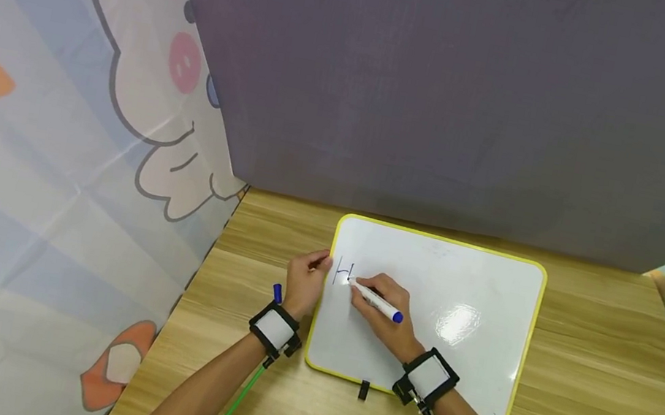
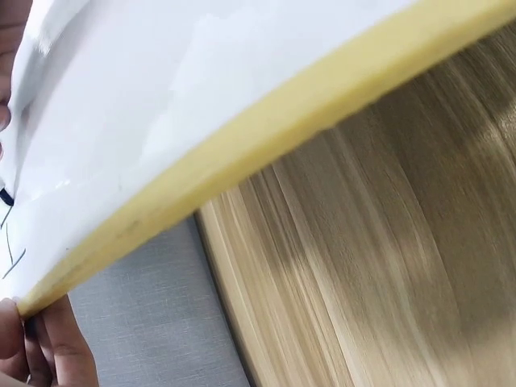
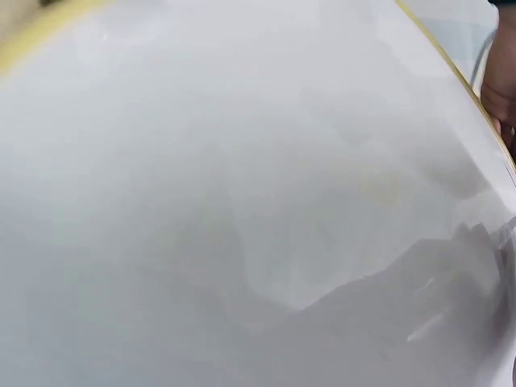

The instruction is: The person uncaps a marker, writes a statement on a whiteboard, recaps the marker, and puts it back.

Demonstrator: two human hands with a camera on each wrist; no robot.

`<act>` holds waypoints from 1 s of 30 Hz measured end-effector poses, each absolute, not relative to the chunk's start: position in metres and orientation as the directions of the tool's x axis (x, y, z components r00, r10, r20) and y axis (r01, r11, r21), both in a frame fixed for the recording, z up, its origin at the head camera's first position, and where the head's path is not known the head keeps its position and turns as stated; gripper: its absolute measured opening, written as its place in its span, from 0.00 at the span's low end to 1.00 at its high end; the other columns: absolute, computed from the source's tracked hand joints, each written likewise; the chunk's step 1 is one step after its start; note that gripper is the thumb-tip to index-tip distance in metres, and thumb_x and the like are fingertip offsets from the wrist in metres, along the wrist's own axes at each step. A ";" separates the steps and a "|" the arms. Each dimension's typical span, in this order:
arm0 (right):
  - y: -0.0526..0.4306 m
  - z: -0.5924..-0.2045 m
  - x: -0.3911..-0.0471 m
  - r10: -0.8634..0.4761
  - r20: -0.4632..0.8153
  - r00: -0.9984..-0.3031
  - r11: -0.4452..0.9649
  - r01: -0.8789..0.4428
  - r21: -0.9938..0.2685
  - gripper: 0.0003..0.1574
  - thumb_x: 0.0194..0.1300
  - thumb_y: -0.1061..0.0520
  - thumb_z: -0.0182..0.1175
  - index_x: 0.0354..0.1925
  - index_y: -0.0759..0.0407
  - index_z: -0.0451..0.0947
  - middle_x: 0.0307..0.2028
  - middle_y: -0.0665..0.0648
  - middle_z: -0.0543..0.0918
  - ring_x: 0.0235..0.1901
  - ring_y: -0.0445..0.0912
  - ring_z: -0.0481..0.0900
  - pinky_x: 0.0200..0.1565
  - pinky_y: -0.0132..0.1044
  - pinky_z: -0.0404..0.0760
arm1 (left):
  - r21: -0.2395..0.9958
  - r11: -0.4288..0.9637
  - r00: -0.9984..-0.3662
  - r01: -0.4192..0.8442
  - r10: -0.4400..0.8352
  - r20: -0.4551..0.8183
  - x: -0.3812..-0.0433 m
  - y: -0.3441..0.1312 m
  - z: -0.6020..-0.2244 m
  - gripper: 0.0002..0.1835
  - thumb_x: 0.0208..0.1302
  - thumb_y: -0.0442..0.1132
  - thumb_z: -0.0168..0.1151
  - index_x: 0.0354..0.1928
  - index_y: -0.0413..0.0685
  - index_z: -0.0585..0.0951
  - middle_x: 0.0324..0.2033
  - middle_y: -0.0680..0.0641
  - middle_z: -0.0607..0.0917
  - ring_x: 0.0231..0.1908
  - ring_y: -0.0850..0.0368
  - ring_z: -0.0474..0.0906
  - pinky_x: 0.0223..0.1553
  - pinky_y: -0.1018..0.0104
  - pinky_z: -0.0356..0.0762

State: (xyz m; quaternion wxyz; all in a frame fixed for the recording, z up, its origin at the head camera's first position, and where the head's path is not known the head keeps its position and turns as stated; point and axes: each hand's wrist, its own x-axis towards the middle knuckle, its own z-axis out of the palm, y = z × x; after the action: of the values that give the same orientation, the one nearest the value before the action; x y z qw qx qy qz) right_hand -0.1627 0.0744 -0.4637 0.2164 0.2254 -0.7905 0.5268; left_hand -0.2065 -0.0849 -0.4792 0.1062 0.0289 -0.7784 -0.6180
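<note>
A whiteboard (image 1: 428, 269) with a yellow rim lies on the wooden table. At its left edge my left hand (image 1: 304, 282) pinches the rim; the left wrist view shows the thumb above and fingers (image 2: 68, 347) beneath. My right hand (image 1: 395, 334) rests over the left half of the board and grips a white marker (image 1: 375, 299) with a blue end. The marker's tip meets the board at the lower part of a blue H-like mark (image 1: 338, 270). The right wrist view shows mostly the white board surface and the left hand at its far edge.
A blue marker cap (image 1: 277, 293) is on the table (image 1: 597, 373) beside my left wrist. A small black piece (image 1: 363, 390) sits at the board's lower edge. Behind the table stands a grey panel (image 1: 456, 111), and a printed cloth (image 1: 68, 228) hangs on the left.
</note>
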 end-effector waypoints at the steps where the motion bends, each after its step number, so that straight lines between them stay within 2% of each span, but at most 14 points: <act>1: 0.074 -0.464 -0.161 -0.130 0.582 -0.803 0.343 -0.587 -0.733 0.09 0.49 0.72 0.64 0.32 0.67 0.80 0.26 0.59 0.81 0.25 0.37 0.72 0.28 0.21 0.71 | 0.967 0.238 -0.975 0.090 -0.177 0.134 -0.207 -0.085 -0.478 0.09 0.59 0.30 0.60 0.39 0.35 0.84 0.33 0.37 0.86 0.31 0.53 0.79 0.28 0.73 0.75; 7: 0.076 -0.467 -0.157 -0.079 0.611 -0.787 0.339 -0.598 -0.726 0.10 0.48 0.72 0.65 0.32 0.67 0.80 0.25 0.58 0.80 0.25 0.39 0.72 0.28 0.20 0.72 | 0.963 0.257 -0.973 0.083 -0.188 0.134 -0.207 -0.084 -0.477 0.09 0.59 0.30 0.61 0.40 0.33 0.84 0.32 0.36 0.85 0.31 0.53 0.78 0.29 0.73 0.74; 12: 0.085 -0.474 -0.160 -0.022 0.597 -0.802 0.355 -0.565 -0.745 0.10 0.49 0.71 0.66 0.33 0.65 0.81 0.25 0.58 0.80 0.25 0.39 0.73 0.27 0.19 0.72 | 0.964 0.265 -0.974 0.037 -0.208 0.094 -0.204 -0.083 -0.477 0.09 0.59 0.30 0.60 0.40 0.34 0.84 0.33 0.37 0.85 0.32 0.53 0.78 0.30 0.72 0.74; 19: 0.090 -0.487 -0.169 -0.066 0.611 -0.789 0.352 -0.591 -0.726 0.10 0.51 0.66 0.67 0.35 0.60 0.82 0.27 0.54 0.81 0.26 0.36 0.72 0.27 0.22 0.73 | 0.959 0.278 -0.973 0.047 -0.206 0.108 -0.205 -0.084 -0.480 0.09 0.60 0.31 0.60 0.40 0.35 0.84 0.33 0.37 0.85 0.32 0.53 0.78 0.29 0.72 0.74; 24: 0.089 -0.489 -0.170 -0.095 0.637 -0.765 0.332 -0.628 -0.704 0.09 0.52 0.66 0.66 0.35 0.59 0.82 0.27 0.52 0.81 0.26 0.36 0.72 0.27 0.23 0.72 | 0.960 0.278 -0.975 0.040 -0.200 0.099 -0.205 -0.085 -0.483 0.09 0.60 0.31 0.60 0.41 0.36 0.84 0.33 0.38 0.85 0.32 0.54 0.78 0.30 0.72 0.74; 30: 0.087 -0.489 -0.172 -0.095 0.633 -0.768 0.345 -0.622 -0.703 0.08 0.53 0.65 0.65 0.35 0.59 0.82 0.28 0.52 0.81 0.26 0.36 0.73 0.27 0.23 0.74 | 0.962 0.271 -0.975 0.037 -0.202 0.094 -0.205 -0.083 -0.481 0.09 0.60 0.32 0.60 0.41 0.37 0.84 0.34 0.38 0.85 0.33 0.53 0.78 0.31 0.70 0.75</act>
State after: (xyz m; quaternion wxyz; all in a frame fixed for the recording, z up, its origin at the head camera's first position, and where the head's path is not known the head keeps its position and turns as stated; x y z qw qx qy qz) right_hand -0.1716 0.0868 -0.4887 0.2513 0.2294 -0.7806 0.5244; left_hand -0.2048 -0.0830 -0.4810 0.0991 0.0521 -0.7911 -0.6013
